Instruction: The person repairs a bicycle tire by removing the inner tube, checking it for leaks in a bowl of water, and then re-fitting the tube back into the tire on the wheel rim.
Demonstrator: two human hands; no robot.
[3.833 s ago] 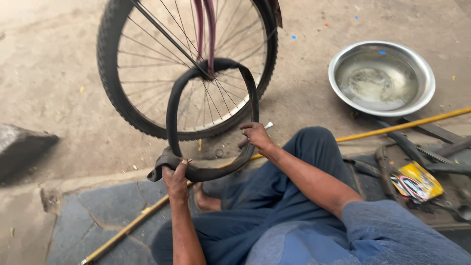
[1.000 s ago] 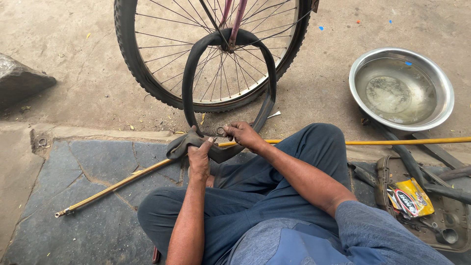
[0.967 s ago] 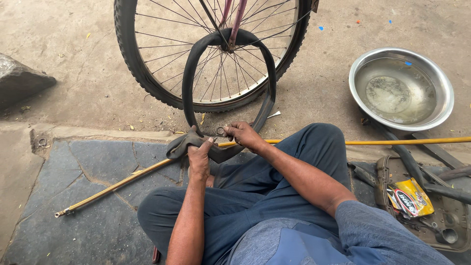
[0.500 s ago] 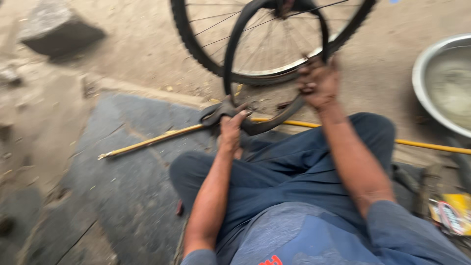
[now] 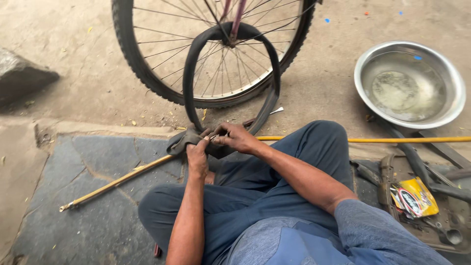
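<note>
Black rubber inner tube (image 5: 194, 64), looped upright in front of the bicycle wheel (image 5: 147, 73), dull and limp, lower end bunched into folds just above the knees. Top of wheel cut off by the upper edge; frame seen only as a purplish bar behind the spokes. Small shiny piece pinched between the fingertips, too small to make out. Left hand (image 5: 197, 154) closed on the bunched rubber, grip clamped tight; right hand (image 5: 234, 138) just beside it, fingers closed on the same fold, thumb and forefinger together at the shiny bit. Underside of the fold hidden by both hands.

Around: long yellow rod (image 5: 117, 180) lying across the grey stone slab (image 5: 88, 162), middle stretch covered by the legs. Steel basin (image 5: 409, 83) of cloudy water well apart at right on the dusty ground. Yellow packet (image 5: 414, 196) among dark tools at far right, partly cut off. Grey rock (image 5: 22, 76) at far left. Blue trousers filling the foreground.
</note>
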